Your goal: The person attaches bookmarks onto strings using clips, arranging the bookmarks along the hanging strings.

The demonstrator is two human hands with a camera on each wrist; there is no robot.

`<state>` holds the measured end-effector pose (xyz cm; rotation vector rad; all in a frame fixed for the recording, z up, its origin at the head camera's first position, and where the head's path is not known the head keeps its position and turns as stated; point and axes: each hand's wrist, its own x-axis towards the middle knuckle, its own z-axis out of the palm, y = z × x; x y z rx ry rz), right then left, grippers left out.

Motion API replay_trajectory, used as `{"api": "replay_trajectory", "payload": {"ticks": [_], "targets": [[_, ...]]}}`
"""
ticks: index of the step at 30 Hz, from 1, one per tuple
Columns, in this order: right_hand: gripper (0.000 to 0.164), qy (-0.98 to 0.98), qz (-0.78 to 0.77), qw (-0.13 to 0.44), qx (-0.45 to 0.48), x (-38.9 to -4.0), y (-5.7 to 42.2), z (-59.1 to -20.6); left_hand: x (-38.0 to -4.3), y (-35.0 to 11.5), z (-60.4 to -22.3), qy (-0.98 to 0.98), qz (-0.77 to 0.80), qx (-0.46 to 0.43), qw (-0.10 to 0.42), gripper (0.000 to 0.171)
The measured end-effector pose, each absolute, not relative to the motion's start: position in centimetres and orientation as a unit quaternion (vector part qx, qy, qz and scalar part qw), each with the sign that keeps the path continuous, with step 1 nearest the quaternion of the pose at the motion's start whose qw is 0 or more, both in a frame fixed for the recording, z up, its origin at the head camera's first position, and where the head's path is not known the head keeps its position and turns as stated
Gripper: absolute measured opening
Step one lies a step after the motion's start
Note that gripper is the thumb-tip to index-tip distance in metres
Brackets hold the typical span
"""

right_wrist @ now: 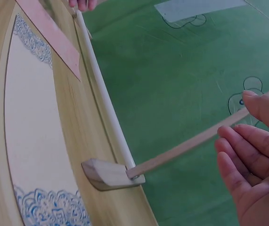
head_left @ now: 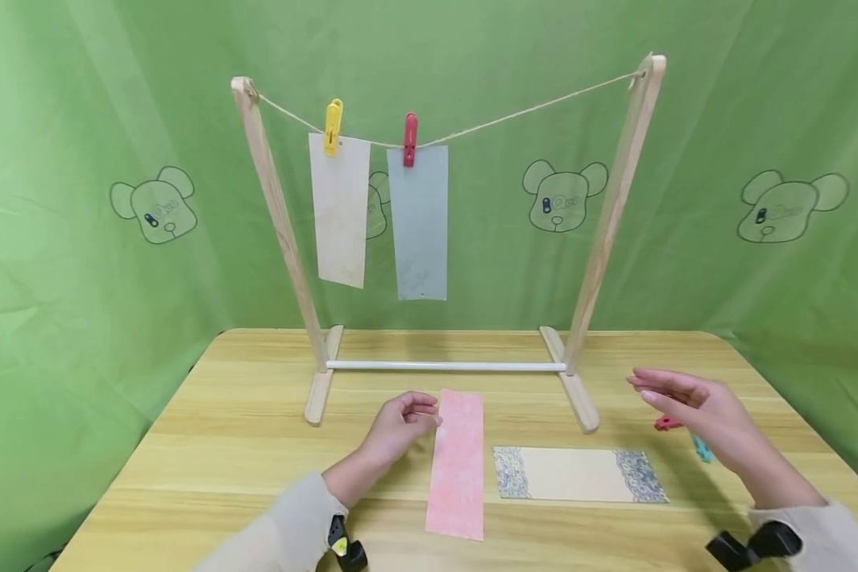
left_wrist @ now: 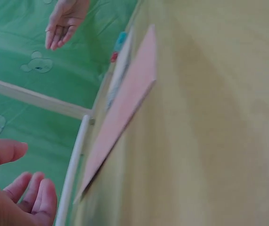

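My left hand hovers by the upper left edge of a pink paper strip that lies on the table. Its fingers bend loosely, and the left wrist view shows a gap between thumb and fingertips with nothing in it. At the right, my right hand is raised above the table, fingers loosely extended and holding nothing. Below and behind it lie a red clothespin and a teal clothespin, both partly hidden by the hand. A cream strip with blue patterned ends lies crosswise between the hands.
A wooden stand with a left post, a right post and a white crossbar carries a sagging string. From it hang a whitish strip under a yellow clothespin and a grey-blue strip under a red clothespin.
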<state>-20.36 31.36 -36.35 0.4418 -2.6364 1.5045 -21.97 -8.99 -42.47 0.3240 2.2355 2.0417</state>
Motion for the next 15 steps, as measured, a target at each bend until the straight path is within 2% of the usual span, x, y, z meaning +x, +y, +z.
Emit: {"api": "replay_trajectory", "payload": {"ticks": [5, 10, 15], "targets": [[0.04, -0.867, 0.474, 0.046, 0.146, -19.9, 32.4, -37.2, -21.9, -8.6, -43.1, 0.755, 0.645, 0.103, 0.06, 0.041], [0.039, -0.88, 0.455, 0.036, 0.135, -19.8, 33.6, -38.2, -21.8, -8.4, -43.5, 0.787, 0.609, 0.082, 0.05, 0.048], [0.042, -0.893, 0.442, 0.016, 0.081, -20.0, 35.6, -38.9, -21.9, -8.1, -43.7, 0.817, 0.572, 0.064, 0.05, 0.055]]}}
